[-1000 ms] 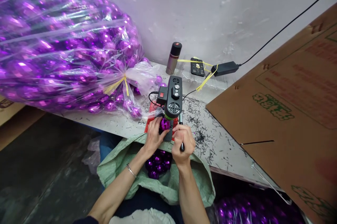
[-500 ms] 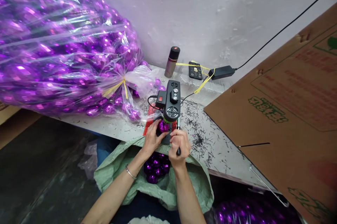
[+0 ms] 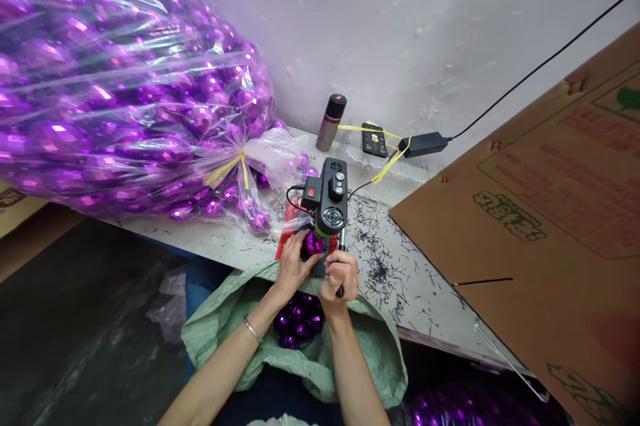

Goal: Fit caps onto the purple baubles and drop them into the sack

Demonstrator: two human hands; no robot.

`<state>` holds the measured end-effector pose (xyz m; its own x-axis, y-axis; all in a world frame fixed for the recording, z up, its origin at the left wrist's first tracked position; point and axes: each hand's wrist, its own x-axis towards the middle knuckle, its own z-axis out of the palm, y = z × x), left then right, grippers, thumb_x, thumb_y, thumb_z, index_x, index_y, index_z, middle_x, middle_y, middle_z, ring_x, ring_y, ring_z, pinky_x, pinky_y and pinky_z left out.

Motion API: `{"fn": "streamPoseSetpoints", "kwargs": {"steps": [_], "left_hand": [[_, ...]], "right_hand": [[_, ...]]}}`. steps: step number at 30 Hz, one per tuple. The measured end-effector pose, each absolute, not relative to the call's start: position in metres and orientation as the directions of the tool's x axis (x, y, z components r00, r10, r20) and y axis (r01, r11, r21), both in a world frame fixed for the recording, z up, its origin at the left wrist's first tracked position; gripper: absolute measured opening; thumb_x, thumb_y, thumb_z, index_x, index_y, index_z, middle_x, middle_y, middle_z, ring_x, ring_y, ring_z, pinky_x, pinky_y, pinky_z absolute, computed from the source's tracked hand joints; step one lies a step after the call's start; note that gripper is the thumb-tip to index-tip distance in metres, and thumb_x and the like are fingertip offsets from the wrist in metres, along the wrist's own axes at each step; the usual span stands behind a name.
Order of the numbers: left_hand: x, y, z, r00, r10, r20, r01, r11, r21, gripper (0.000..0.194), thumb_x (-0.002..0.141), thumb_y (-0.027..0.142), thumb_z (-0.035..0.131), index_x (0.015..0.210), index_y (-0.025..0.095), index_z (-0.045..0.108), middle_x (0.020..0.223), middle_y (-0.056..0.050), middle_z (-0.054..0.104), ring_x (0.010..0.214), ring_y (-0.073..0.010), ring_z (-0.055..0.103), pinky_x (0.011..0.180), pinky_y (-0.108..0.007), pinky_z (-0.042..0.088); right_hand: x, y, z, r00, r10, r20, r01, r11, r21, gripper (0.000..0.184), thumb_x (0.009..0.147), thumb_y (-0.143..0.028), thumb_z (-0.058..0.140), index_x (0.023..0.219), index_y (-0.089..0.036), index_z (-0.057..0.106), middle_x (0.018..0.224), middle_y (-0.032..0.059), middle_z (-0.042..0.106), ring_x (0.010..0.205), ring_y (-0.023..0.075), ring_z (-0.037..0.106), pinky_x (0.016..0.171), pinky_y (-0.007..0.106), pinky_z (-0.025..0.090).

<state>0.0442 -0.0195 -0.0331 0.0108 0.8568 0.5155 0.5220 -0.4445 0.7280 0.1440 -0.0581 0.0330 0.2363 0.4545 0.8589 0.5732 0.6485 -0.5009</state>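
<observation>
A small black machine with buttons and a red switch stands at the near edge of the white table. Under its head sits a shiny purple ball. My left hand is closed round that ball, holding it in place. My right hand is a fist wrapped on the machine's dark lever handle, just right of the ball. Below my wrists a green sack lies open with more purple balls inside.
A huge clear bag of purple balls, tied with yellow string, fills the table's left. A flask, phone and power adapter stand by the wall. Black shavings litter the table. A large cardboard sheet leans on the right.
My right fist has slid slightly down and left on the lever. The left hand stays on the ball. The view has shifted a little.
</observation>
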Motion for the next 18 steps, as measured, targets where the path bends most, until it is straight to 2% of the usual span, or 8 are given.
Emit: {"fn": "streamPoseSetpoints", "kwargs": {"steps": [5, 13, 18], "left_hand": [[0.044, -0.018, -0.037, 0.013, 0.845, 0.534, 0.519, -0.462, 0.719, 0.053, 0.090, 0.040, 0.073, 0.135, 0.018, 0.056, 0.127, -0.015, 0.071, 0.119, -0.0298, 0.068, 0.103, -0.048, 0.054], [0.045, -0.018, -0.039, 0.004, 0.847, 0.531, 0.523, -0.455, 0.721, 0.052, 0.091, 0.042, 0.072, 0.134, 0.018, 0.056, 0.125, -0.014, 0.072, 0.116, -0.0296, 0.068, 0.100, -0.046, 0.054], [0.045, -0.015, -0.035, 0.036, 0.829, 0.558, 0.539, -0.486, 0.688, 0.052, 0.091, 0.039, 0.071, 0.135, 0.018, 0.054, 0.124, -0.014, 0.071, 0.117, -0.0299, 0.068, 0.102, -0.048, 0.053]], "right_hand": [[0.141, -0.054, 0.033, 0.246, 0.402, 0.882, 0.599, 0.653, -0.464, 0.028, 0.104, -0.020, 0.035, 0.081, -0.023, 0.051, 0.080, 0.0005, 0.057, 0.071, 0.0144, 0.059, 0.076, 0.036, 0.054], [0.143, -0.055, 0.024, 0.192, 0.382, 0.904, 0.652, 0.638, -0.409, 0.030, 0.103, -0.020, 0.035, 0.078, -0.022, 0.051, 0.080, 0.0008, 0.058, 0.070, 0.0141, 0.060, 0.070, 0.033, 0.052], [0.143, -0.061, 0.056, 0.236, 0.464, 0.854, 0.601, 0.621, -0.503, 0.031, 0.101, -0.017, 0.039, 0.073, -0.022, 0.052, 0.076, 0.0007, 0.058, 0.070, 0.0145, 0.059, 0.064, 0.030, 0.048]]}}
